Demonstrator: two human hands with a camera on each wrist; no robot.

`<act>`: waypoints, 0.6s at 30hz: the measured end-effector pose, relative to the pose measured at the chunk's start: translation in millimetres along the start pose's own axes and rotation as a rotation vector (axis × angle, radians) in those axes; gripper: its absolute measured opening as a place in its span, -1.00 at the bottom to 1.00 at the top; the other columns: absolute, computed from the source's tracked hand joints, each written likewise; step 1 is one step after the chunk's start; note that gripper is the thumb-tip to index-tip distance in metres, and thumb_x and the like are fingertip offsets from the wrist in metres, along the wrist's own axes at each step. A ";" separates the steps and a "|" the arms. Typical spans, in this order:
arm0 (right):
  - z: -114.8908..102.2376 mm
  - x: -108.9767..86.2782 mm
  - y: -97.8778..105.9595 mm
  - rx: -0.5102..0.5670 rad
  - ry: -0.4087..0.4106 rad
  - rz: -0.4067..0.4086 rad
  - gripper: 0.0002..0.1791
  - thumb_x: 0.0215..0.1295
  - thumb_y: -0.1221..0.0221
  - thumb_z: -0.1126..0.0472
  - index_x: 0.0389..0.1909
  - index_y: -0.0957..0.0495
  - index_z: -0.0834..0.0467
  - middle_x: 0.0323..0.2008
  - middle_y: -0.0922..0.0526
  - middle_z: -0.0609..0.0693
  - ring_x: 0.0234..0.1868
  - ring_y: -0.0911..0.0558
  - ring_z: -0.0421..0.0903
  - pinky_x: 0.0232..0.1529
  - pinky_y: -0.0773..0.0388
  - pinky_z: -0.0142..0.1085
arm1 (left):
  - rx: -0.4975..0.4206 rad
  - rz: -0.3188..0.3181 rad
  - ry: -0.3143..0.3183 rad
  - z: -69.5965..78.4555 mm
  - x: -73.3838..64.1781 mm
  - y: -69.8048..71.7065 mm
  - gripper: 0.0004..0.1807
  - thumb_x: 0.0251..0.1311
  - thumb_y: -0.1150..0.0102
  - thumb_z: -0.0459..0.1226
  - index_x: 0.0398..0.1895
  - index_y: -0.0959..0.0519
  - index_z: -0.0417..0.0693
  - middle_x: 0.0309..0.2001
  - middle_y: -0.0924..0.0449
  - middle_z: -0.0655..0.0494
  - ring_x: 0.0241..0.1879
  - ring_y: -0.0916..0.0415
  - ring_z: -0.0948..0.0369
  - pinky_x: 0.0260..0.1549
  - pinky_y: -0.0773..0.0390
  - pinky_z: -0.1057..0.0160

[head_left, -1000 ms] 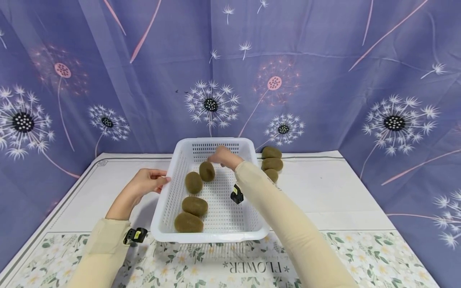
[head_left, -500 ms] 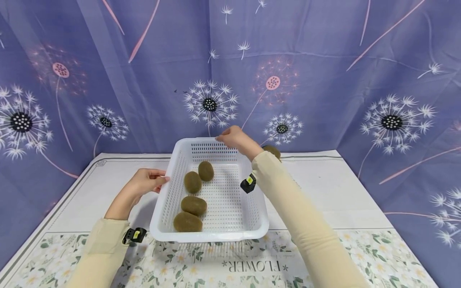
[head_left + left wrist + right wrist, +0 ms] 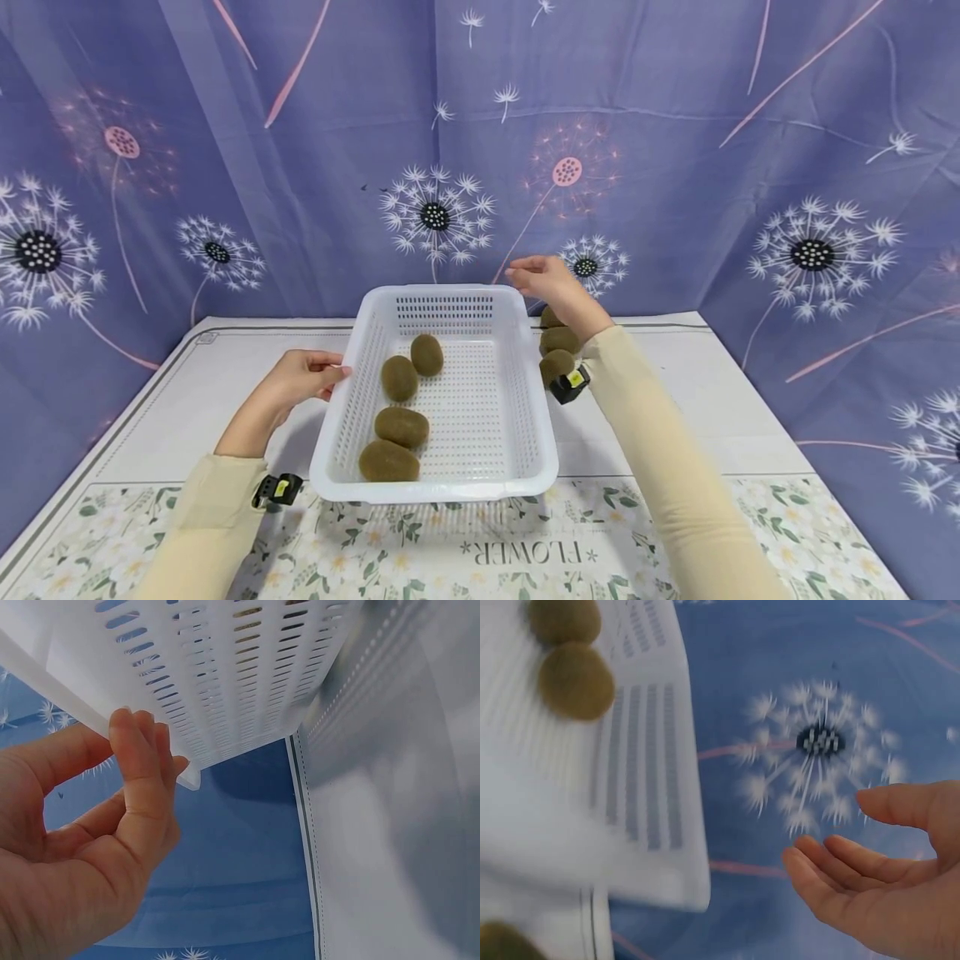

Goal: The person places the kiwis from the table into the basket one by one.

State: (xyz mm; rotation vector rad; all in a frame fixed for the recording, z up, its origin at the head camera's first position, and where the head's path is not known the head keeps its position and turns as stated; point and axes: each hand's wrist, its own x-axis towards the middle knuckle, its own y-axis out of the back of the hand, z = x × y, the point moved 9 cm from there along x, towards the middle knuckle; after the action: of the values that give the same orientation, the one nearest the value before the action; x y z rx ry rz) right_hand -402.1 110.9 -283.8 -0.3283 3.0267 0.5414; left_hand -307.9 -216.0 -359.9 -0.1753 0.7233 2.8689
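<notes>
A white perforated plastic basket [image 3: 438, 492] stands in the middle, with several brown kiwis along its left side, among them one kiwi [image 3: 400, 379] near the centre-left. My left hand [image 3: 296, 382] pinches the basket's left rim; in the left wrist view thumb and fingers meet at that rim [image 3: 64, 694]. Over the back right corner, outside the basket, my right hand [image 3: 553, 282] hovers with loosely bent fingers. Nothing lies between its thumb and fingers [image 3: 817, 889] in the right wrist view.
Right of the basket, a short row of kiwis [image 3: 558, 340] lies on the table, partly behind the right wrist. White paper [image 3: 675, 400] and a flowered cloth [image 3: 750, 533] cover the tabletop. A purple dandelion-print curtain [image 3: 660, 167] hangs close behind and at both sides.
My right hand has come up out of the basket and moved right, past its back right corner. The left hand keeps its place on the rim. The kiwis inside have not moved.
</notes>
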 end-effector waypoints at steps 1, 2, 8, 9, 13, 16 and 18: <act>4.9 -0.1 5.6 0.003 -0.012 0.013 -0.49 0.46 -0.02 0.20 0.34 -0.28 0.34 0.28 -0.37 0.25 0.27 -0.40 0.15 0.25 -0.37 -0.15 | -0.002 0.000 0.000 0.1 -0.1 0.3 -0.51 0.33 -0.11 -0.27 0.17 -0.41 -0.51 -0.27 -0.67 0.02 -0.44 -0.59 0.25 -0.33 -0.61 0.25; 9.3 -0.5 11.1 0.005 -0.021 0.029 -0.50 0.46 -0.02 0.21 0.33 -0.29 0.34 0.28 -0.38 0.26 0.26 -0.41 0.15 0.25 -0.37 -0.15 | -0.003 0.000 0.000 0.1 -0.1 0.5 -0.51 0.33 -0.11 -0.27 0.17 -0.41 -0.51 -0.28 -0.67 0.03 -0.43 -0.60 0.25 -0.32 -0.61 0.24; 39.7 -1.3 38.6 -0.024 -0.077 0.088 -0.49 0.45 -0.04 0.19 0.32 -0.30 0.34 0.28 -0.39 0.24 0.23 -0.44 0.13 0.25 -0.37 -0.16 | -0.013 0.003 -0.002 0.1 0.2 1.3 -0.51 0.32 -0.11 -0.28 0.16 -0.41 -0.52 -0.30 -0.67 0.05 -0.44 -0.59 0.26 -0.34 -0.61 0.26; 45.3 -1.5 41.8 -0.029 -0.084 0.092 -0.49 0.44 -0.05 0.19 0.32 -0.30 0.35 0.28 -0.38 0.24 0.23 -0.43 0.13 0.25 -0.36 -0.15 | -0.014 0.003 -0.002 -0.1 0.2 1.3 -0.51 0.32 -0.11 -0.28 0.16 -0.41 -0.52 -0.30 -0.67 0.04 -0.44 -0.59 0.26 -0.34 -0.61 0.26; 65.8 -1.3 50.6 -0.048 -0.090 0.102 -0.49 0.43 -0.04 0.22 0.29 -0.30 0.42 0.31 -0.33 0.27 0.25 -0.38 0.20 0.28 -0.31 -0.08 | -0.015 0.002 -0.003 -1.0 -0.2 0.7 -0.51 0.32 -0.11 -0.27 0.17 -0.41 -0.52 -0.28 -0.67 0.03 -0.44 -0.60 0.26 -0.34 -0.60 0.26; 81.3 0.1 56.4 -0.092 -0.089 0.123 -0.48 0.41 -0.06 0.23 0.28 -0.30 0.44 0.31 -0.32 0.28 0.26 -0.36 0.21 0.28 -0.30 -0.06 | -0.014 0.004 -0.004 -1.4 -0.4 0.5 -0.51 0.32 -0.11 -0.27 0.17 -0.40 -0.53 -0.28 -0.67 0.02 -0.44 -0.59 0.25 -0.34 -0.61 0.26; 91.2 2.1 59.2 -0.112 -0.089 0.141 -0.48 0.40 -0.08 0.24 0.27 -0.31 0.44 0.28 -0.35 0.32 0.25 -0.37 0.21 0.28 -0.31 -0.06 | -0.014 0.006 -0.007 -1.4 -0.1 0.4 -0.51 0.32 -0.11 -0.28 0.16 -0.41 -0.53 -0.28 -0.67 0.01 -0.45 -0.59 0.25 -0.35 -0.61 0.27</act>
State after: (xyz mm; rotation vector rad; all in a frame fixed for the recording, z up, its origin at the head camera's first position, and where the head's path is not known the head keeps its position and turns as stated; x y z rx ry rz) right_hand -415.9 196.4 -349.5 -0.0920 2.9546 0.7170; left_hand -307.7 -217.0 -360.9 -0.1656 0.7042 2.8789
